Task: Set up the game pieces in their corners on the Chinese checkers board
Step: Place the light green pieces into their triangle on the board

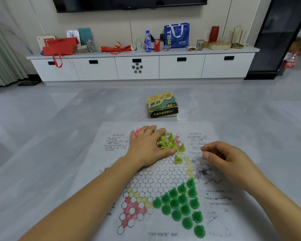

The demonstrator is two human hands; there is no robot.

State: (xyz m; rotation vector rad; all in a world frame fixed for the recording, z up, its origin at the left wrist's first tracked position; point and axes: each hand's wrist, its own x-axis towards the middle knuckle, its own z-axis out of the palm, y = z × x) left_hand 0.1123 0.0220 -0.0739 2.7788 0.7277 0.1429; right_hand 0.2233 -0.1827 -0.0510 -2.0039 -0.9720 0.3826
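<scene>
Green pieces (181, 204) on board (156, 178), box (162, 105) closed

1. only arms & hands of the person show, both cut off by the bottom edge.
2. left forearm (94, 193): bare skin from wrist to frame edge, slim & smooth.
3. right forearm (261, 192): same, bare all the way to the edge, approx same build.
4. left hand (146, 146): bare, slender fingers; left thumbnail (172, 151) short, rounded, plain w/ a slight sheen.
5. right hand (221, 155): bare too; right thumbnail (205, 155) short & neatly trimmed, knuckle creases easy to see.
6. wrists narrow on both sides, bare like the rest.
</scene>
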